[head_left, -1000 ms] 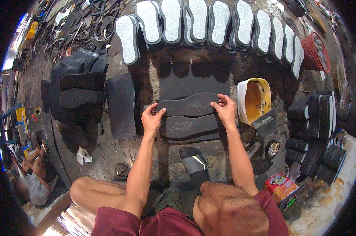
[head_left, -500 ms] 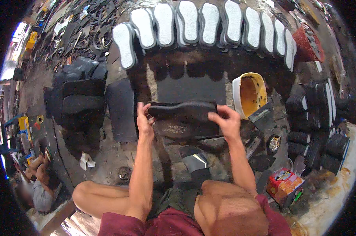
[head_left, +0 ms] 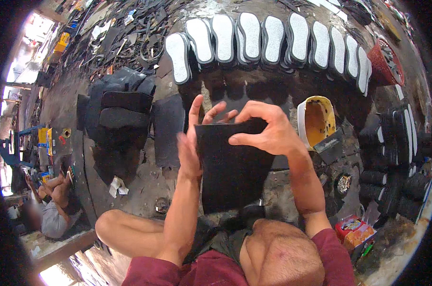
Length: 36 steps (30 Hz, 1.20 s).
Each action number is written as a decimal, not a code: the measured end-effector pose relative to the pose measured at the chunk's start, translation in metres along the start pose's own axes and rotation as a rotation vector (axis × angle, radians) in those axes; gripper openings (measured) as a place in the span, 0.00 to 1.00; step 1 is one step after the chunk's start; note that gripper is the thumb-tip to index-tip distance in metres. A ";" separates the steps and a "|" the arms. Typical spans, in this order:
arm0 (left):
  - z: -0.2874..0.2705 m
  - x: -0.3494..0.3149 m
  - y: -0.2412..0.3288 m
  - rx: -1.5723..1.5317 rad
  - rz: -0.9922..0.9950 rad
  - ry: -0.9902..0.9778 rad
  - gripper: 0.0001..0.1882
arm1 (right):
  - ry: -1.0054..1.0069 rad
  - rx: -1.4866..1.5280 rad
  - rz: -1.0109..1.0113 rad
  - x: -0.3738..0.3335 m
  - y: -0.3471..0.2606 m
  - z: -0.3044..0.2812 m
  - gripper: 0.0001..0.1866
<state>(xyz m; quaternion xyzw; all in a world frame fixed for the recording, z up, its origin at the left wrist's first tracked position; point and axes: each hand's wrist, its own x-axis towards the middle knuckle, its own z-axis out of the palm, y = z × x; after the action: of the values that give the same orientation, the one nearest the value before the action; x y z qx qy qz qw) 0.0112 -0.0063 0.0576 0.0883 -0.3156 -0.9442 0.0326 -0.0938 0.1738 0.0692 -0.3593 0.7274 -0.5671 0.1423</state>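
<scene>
A black rubber-like sheet (head_left: 230, 176) hangs upright before me, its lower end above my lap. My right hand (head_left: 271, 128) pinches its top edge, thumb on the near face and fingers behind. At the sheet's left edge my left hand (head_left: 191, 150) stands with fingers stretched and spread; its thumb is blurred. Whether the left palm touches the sheet I cannot tell. Beyond the hands, sole-shaped pieces with white tops (head_left: 249, 38) lie stacked in a curved row. A white tub (head_left: 302, 121) with a yellow-brown inside stands to the right of my right hand.
Dark sheets (head_left: 125, 107) are piled at the left, beside a flat black panel (head_left: 169, 128). A red basket (head_left: 385, 64) stands far right, above more stacked soles (head_left: 397, 138). A red box (head_left: 352, 231) sits near my right knee. Another person (head_left: 54, 214) sits at far left.
The black sheet has swung from a tilted position to hanging upright. My left hand has loosened and spread its fingers; my right hand has moved inward along the top edge. The view has shifted.
</scene>
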 end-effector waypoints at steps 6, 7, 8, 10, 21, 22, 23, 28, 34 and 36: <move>-0.009 -0.037 0.017 0.858 -0.081 0.097 0.36 | 0.228 -0.261 -0.292 -0.012 -0.027 -0.002 0.15; -0.010 -0.039 0.016 0.875 -0.075 0.102 0.34 | 0.280 -0.374 -0.469 -0.017 -0.031 -0.001 0.16; -0.010 -0.040 0.016 0.890 -0.075 0.107 0.32 | 0.315 -0.400 -0.532 -0.023 -0.034 0.000 0.16; -0.007 -0.042 0.016 0.917 -0.101 0.094 0.30 | 0.331 -0.401 -0.417 -0.028 -0.034 0.002 0.14; 0.001 -0.047 0.010 0.807 -0.290 0.076 0.22 | 0.321 0.123 0.291 -0.034 -0.016 0.003 0.18; -0.002 -0.045 0.006 0.772 -0.314 0.068 0.24 | 0.272 0.129 0.358 -0.034 -0.013 0.004 0.17; -0.006 -0.042 0.004 0.721 -0.317 0.075 0.24 | 0.250 0.111 0.430 -0.033 -0.009 0.005 0.16; -0.020 -0.026 -0.004 0.740 -0.168 0.327 0.17 | 0.004 -0.314 0.396 -0.029 0.004 0.026 0.17; -0.109 -0.042 0.123 0.256 0.530 0.801 0.26 | 0.729 -0.145 0.106 -0.038 0.018 0.015 0.26; -0.165 -0.064 0.164 0.109 0.741 0.948 0.33 | 0.728 -0.030 0.211 -0.047 0.027 0.012 0.25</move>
<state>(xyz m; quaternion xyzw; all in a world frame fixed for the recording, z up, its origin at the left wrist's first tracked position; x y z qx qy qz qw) 0.1056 -0.2270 0.0361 0.3852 -0.3243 -0.7101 0.4921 -0.0632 0.2001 0.0311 -0.0597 0.7715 -0.6291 -0.0732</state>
